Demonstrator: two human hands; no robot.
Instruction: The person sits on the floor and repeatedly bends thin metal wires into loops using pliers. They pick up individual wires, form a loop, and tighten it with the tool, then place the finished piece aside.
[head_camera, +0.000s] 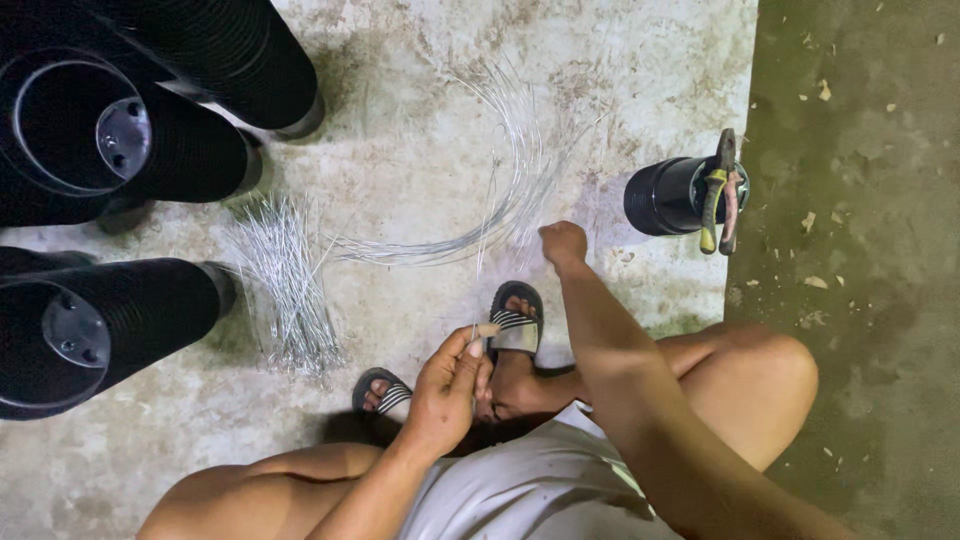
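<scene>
Left hand (447, 385) is pinching a thin wire (478, 275) that's running straight away from it. Right hand (563, 243), fisted shut, is sitting closer to the curved wire bundle (520, 170) ahead.

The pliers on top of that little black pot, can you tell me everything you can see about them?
The pliers lie across the top of a small black pot that stands apart on the concrete floor, near its edge. They look like metal, dark at the jaw end, which points away from the person. The two handles have coloured grips, one yellowish, one reddish. The jaws look closed and the handles slightly spread. Only the pot touches them; the right hand is nearest, but clearly apart.
</scene>
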